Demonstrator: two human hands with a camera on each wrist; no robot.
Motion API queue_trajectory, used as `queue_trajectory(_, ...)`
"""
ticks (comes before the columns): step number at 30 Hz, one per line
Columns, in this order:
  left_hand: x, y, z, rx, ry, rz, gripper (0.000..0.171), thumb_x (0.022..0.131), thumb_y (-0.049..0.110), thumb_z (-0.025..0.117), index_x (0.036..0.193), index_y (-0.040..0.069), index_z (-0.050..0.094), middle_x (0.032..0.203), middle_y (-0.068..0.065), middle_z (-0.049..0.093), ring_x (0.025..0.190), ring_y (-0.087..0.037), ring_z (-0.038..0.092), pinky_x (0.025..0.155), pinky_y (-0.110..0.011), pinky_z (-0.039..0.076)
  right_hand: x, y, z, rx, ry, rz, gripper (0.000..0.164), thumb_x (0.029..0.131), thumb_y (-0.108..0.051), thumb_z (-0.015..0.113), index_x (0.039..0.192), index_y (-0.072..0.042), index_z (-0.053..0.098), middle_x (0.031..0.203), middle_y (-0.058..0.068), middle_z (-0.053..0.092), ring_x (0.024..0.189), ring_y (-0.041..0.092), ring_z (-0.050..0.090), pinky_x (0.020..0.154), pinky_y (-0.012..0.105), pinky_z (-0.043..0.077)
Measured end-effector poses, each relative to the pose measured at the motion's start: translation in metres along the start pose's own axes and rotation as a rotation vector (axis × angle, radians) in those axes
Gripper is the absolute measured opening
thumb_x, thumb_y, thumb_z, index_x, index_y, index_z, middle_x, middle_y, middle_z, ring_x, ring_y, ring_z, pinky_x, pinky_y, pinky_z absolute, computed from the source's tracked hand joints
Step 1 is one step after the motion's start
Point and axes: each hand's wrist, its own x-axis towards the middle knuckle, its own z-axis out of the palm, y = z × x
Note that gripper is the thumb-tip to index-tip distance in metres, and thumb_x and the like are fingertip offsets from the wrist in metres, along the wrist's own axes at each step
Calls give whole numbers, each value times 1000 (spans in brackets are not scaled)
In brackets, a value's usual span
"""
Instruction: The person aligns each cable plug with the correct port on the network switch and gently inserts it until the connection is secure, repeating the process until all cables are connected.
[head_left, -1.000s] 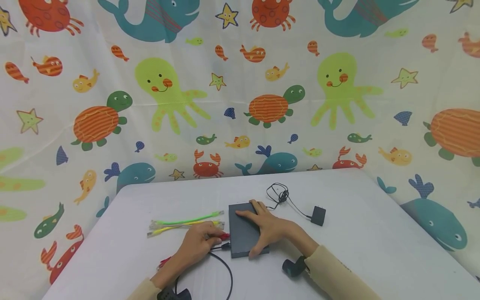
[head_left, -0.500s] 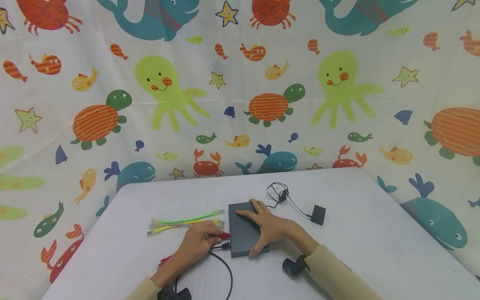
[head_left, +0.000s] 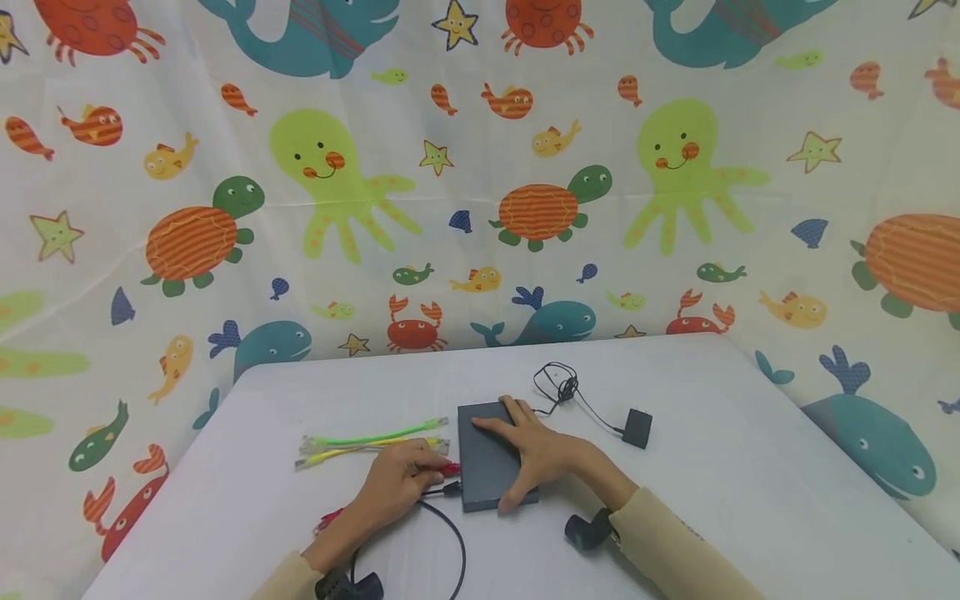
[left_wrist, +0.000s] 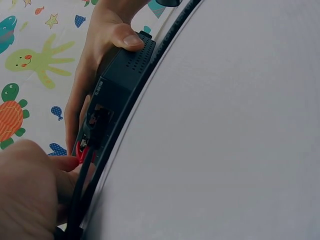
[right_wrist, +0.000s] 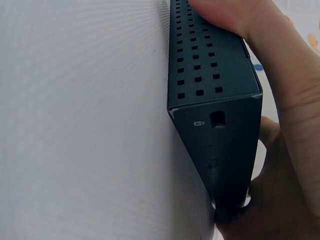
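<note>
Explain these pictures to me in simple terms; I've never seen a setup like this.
There is no machine: a person works with a bare left hand and right hand. The wide picture comes from a camera worn on the head; the close ones come from a left wrist camera and a right wrist camera. On the white table lie a green cable, a yellow cable, a black cable and a black adapter with a thin cord. The right hand holds a dark box; the left pinches a red cable at its side. Whether it is fully plugged in, I cannot tell.
</note>
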Motion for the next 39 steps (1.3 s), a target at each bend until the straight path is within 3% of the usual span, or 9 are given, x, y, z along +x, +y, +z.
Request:
queue_trajectory(16, 1, 2, 1, 22, -16, -11, 26, 73, 7, 80, 91, 25, 78, 81, 19, 65, 71, 0, 51, 64, -18, 42, -1, 1, 0, 11, -7, 2, 116, 55, -69, 81, 150, -46, 19, 162, 20, -7, 146, 50, -4, 105, 73, 22)
queue_trajectory(39, 2, -3, 2, 28, 5, 49, 24, 71, 10, 81, 89, 26, 78, 77, 18, 63, 66, 1, 48, 58, -16, 40, 1, -2, 0, 21, -16, 25, 116, 55, -64, 84, 150, -46, 20, 162, 20, -7, 146, 49, -5, 106, 72, 22)
